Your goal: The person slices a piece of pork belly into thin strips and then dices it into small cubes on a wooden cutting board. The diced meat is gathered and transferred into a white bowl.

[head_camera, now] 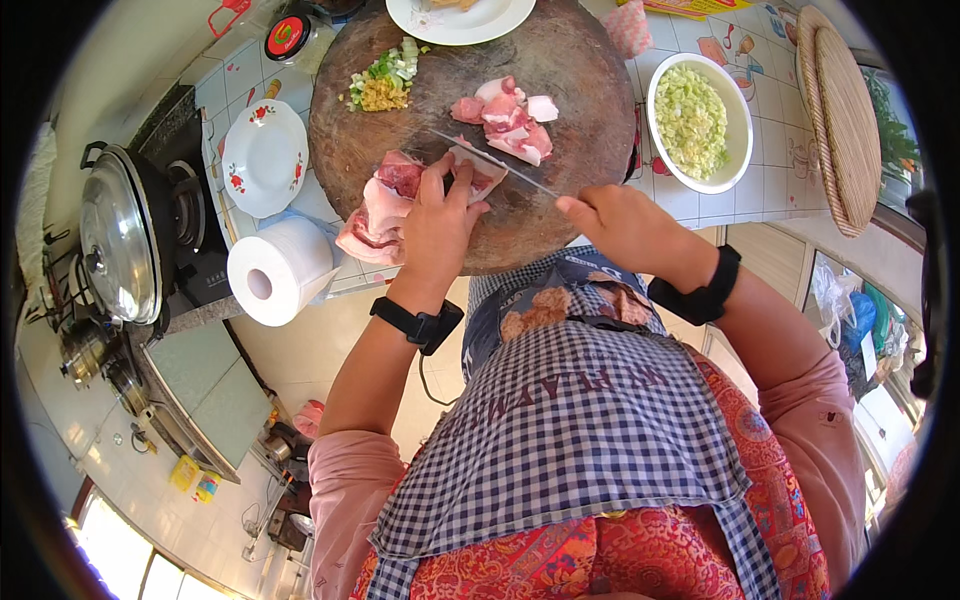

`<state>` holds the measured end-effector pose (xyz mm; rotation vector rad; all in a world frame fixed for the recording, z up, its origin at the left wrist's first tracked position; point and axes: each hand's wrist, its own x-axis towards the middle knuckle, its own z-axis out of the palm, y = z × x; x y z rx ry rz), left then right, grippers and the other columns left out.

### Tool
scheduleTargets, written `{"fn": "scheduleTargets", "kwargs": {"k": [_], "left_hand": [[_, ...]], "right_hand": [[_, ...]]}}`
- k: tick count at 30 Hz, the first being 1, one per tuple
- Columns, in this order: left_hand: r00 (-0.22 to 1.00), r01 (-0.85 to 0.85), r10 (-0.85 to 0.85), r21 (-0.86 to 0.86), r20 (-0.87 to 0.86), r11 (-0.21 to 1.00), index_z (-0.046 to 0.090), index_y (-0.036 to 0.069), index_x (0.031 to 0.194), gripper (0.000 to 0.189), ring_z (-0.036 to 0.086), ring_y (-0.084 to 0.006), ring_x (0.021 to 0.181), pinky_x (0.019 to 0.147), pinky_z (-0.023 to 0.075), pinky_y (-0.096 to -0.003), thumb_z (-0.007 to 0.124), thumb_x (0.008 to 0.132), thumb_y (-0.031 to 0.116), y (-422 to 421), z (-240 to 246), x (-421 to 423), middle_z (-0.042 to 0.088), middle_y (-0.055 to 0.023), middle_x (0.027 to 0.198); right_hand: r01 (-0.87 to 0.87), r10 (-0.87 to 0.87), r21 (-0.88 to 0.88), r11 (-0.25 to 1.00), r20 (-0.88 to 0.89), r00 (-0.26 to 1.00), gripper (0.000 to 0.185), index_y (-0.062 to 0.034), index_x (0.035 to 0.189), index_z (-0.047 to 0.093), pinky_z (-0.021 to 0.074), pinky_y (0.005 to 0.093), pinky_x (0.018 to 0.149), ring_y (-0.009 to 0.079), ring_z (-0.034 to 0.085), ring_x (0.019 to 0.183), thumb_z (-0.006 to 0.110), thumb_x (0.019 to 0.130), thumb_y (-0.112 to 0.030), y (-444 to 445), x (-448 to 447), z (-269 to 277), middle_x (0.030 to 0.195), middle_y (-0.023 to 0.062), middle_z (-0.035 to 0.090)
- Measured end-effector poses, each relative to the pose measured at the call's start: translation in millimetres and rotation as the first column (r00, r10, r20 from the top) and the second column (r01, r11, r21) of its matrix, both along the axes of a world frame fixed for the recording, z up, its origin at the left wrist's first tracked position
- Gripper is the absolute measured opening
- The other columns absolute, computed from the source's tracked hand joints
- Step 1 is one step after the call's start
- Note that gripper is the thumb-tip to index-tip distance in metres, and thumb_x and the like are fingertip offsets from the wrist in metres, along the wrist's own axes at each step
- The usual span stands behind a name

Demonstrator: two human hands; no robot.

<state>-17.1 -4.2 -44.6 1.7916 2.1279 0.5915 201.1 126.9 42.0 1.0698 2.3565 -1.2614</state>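
My left hand (442, 221) presses on a slab of raw fatty meat (386, 191), fingertips bent over a pale flat piece (487, 172) at its right end. My right hand (626, 225) is closed around the handle of a kitchen knife (517, 172). Its blade lies slantwise across the pale piece, just right of my left fingers, edge-on to the view. Beyond the blade sits a small heap of cut meat chunks (506, 116). All this rests on a round wooden chopping board (585, 97). Part of the slab is hidden under my left hand.
Chopped scallion (401, 64) and minced yellowish bits (382, 95) lie on the board near a white plate (480, 34). A bowl of diced greens (690, 124) stands right. Leftward are a flowered dish (262, 157), a paper roll (281, 266), a lidded jar (296, 41) and a lidded wok (124, 232).
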Motion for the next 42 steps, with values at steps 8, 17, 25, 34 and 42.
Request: {"fn": "scheduleTargets", "kwargs": {"k": [8,17,25,34,42], "left_hand": [[0.998,0.018,-0.018,-0.008,-0.067,1.0,0.062,0.005,0.133,0.057,0.063,-0.0329,0.114,0.082,0.0591,-0.0414,0.082,0.081,0.016,0.1,-9.3,2.5,0.054,-0.0129,0.139],[0.897,0.441,-0.441,0.053,-0.017,0.896,0.066,0.006,0.123,0.033,0.057,-0.0329,0.132,0.101,0.054,-0.0395,0.061,0.091,0.007,15.5,6.7,-12.1,0.059,-0.0082,0.141],[0.998,0.061,-0.059,0.091,-0.021,0.994,0.065,0.007,0.123,0.044,0.06,-0.0329,0.111,0.094,0.0499,-0.0446,0.079,0.082,0.017,8.0,21.6,14.3,0.062,-0.0106,0.125],[0.995,0.096,-0.095,0.077,-0.023,0.992,0.063,0.008,0.124,0.046,0.06,-0.0336,0.109,0.087,0.0532,-0.0429,0.08,0.081,0.013,5.7,10.8,14.3,0.06,-0.0113,0.126],[0.999,0.032,-0.035,0.067,0.037,0.997,0.068,0.005,0.116,0.035,0.068,-0.0338,0.095,0.075,0.0566,-0.0418,0.08,0.084,0.014,7.7,1.3,14.9,0.063,-0.0144,0.121]], "right_hand": [[0.098,-0.093,0.089,0.991,-0.051,0.994,0.056,0.0023,0.089,0.068,0.0555,0.0552,0.074,0.047,0.069,0.081,0.047,0.105,-0.048,-10.5,-43.7,-40.1,0.083,0.0273,0.07],[0.402,-0.407,-0.101,0.91,-0.033,0.913,0.053,0.0039,0.088,0.065,0.0488,0.0522,0.073,0.0476,0.064,0.08,0.051,0.105,-0.044,-6.1,27.2,-30.6,0.081,0.0291,0.065],[0.35,-0.361,-0.115,0.93,-0.092,0.928,0.048,0.0024,0.091,0.066,0.0483,0.052,0.07,0.0468,0.064,0.077,0.052,0.105,-0.042,-8.9,34.6,-28.7,0.079,0.0288,0.064],[0.147,-0.124,0.141,0.979,-0.163,0.979,0.042,-0.001,0.084,0.064,0.0495,0.0505,0.06,0.0425,0.065,0.064,0.058,0.102,-0.039,-14.0,48.5,-4.1,0.068,0.0217,0.064],[0.028,-0.025,0.092,0.995,-0.031,0.999,0.036,0.0011,0.092,0.068,0.0501,0.0484,0.064,0.043,0.065,0.069,0.059,0.102,-0.032,-4.3,45.4,16.9,0.074,0.0228,0.066]]}}
